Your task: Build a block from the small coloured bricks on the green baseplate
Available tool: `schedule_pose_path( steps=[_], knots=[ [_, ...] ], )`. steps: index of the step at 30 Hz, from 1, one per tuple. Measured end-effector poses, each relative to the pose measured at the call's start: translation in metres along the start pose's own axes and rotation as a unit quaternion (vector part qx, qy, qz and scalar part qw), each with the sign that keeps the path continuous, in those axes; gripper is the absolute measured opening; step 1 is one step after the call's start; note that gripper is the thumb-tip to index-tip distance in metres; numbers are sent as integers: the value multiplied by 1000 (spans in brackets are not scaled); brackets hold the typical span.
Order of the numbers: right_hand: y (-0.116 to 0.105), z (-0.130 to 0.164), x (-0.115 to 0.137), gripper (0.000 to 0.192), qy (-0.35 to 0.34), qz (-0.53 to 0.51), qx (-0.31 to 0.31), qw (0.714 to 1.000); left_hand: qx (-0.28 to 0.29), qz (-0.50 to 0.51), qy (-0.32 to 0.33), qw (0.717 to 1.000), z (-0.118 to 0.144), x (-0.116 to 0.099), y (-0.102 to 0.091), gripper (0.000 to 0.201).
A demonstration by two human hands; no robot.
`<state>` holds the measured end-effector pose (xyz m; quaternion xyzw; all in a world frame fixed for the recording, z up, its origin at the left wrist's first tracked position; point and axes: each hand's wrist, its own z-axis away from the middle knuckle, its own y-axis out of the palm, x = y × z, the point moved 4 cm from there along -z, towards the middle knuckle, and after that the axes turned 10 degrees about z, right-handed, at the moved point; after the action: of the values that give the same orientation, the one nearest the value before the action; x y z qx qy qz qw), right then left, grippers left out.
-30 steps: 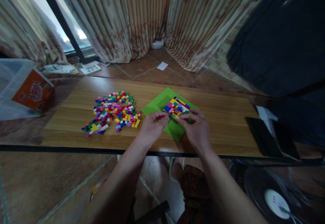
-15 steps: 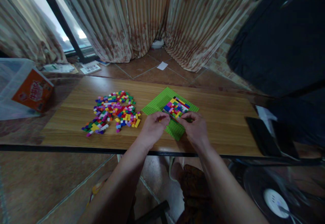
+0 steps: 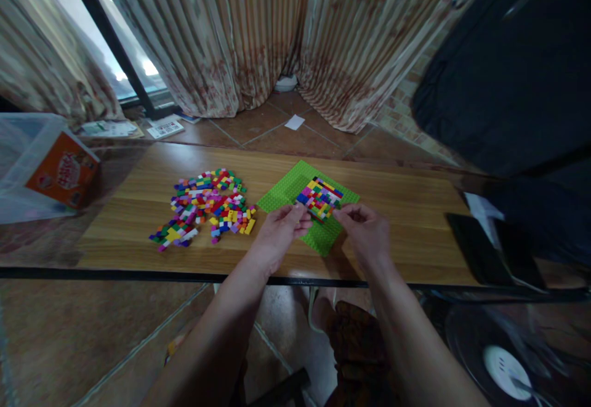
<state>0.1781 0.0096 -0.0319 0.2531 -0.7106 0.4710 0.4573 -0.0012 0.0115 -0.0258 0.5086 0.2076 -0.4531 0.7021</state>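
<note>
This looks like a room in a home: patterned curtains [image 3: 258, 37] hang across the top of the frame, a terracotta tiled floor [image 3: 277, 130] lies below them, and a wooden table [image 3: 406, 210] with toy bricks [image 3: 207, 204] stands in the middle.

Wooden table [image 3: 406, 210]: loose bricks [image 3: 205, 207], green baseplate [image 3: 286, 188]

both hands [image 3: 281, 234] at brick mosaic [image 3: 321, 197] on green baseplate [image 3: 286, 188].
</note>
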Motion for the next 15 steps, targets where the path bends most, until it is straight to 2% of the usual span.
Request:
schedule_pose_path(
  steps=[3,6,9,15],
  knots=[
    [0,7,16,15,-34,-29,3,999,8,20,-21,1000,1,0,1,28],
    [9,20,33,7,-120,4,72,990,24,32,-27,999,2,0,2,33],
    [19,31,42,11,-192,49,138,970,39,47,-24,998,3,1,4,36],
    [26,34,39,15,-229,155,157,948,62,53,-47,996,3,5,8,39]
  ],
)
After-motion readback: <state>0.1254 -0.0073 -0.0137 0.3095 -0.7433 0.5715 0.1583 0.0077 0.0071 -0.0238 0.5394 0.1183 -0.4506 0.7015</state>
